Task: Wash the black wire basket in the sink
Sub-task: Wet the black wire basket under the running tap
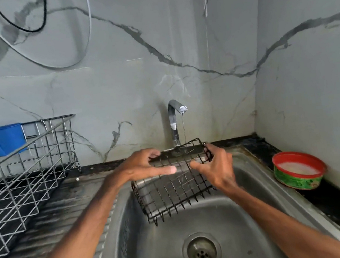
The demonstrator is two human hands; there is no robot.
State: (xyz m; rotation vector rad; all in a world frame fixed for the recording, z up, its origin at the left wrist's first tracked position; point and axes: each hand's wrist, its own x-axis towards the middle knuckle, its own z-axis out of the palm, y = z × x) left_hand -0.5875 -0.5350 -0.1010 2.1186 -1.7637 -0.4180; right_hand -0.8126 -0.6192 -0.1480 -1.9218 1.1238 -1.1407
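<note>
A black wire basket (172, 188) is held tilted above the steel sink (248, 200), just below the faucet (174, 119). A thin stream of water runs from the spout onto the basket's far edge. My left hand (141, 166) lies over the basket's upper left edge, thumb stretched across the wires and fingers curled behind the rim. My right hand (216, 166) grips the basket's right end, fingers wrapped round its side wires. The drain (201, 252) sits in the basin below.
A metal dish rack (26, 168) with a blue plastic cup (1, 139) stands on the left drainboard. A red-rimmed green tub (299, 169) with white soap sits on the dark counter at the right. Marbled walls close the corner behind.
</note>
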